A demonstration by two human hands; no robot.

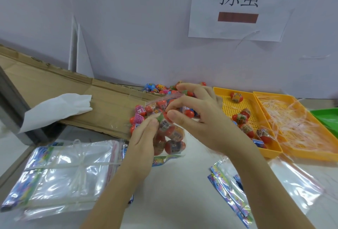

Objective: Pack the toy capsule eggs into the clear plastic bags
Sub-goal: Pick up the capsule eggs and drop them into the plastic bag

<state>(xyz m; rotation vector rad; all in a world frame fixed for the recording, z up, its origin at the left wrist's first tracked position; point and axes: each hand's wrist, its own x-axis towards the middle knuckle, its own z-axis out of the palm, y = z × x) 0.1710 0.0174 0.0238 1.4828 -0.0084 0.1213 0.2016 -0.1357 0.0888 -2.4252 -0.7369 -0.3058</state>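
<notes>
Hands met over the middle of the table [173, 195], both on one clear bag [172, 148] that was stuffed with red and orange capsule eggs [174, 144]. The left hand [144, 137] had its fingers [153, 123] pressed together against the bag's upper part. The right hand [199, 118] pinched the same spot between thumb and curled forefinger, so both were holding it up off the table.

More loose eggs [159, 88] were heaped against the wall right behind the hands, and a few sat in the yellow tray [226, 106] to the right. The next yellow tray [270, 98] beside it was full of thin plastic strips [292, 124], with a green tray [327, 117] at the edge.

On the near left lay a stack of empty bags [60, 173] tied with string, some loose bags [236, 194] lay near right, and flat cardboard [73, 86] with a white paper [56, 107] on it sat at the far left.
</notes>
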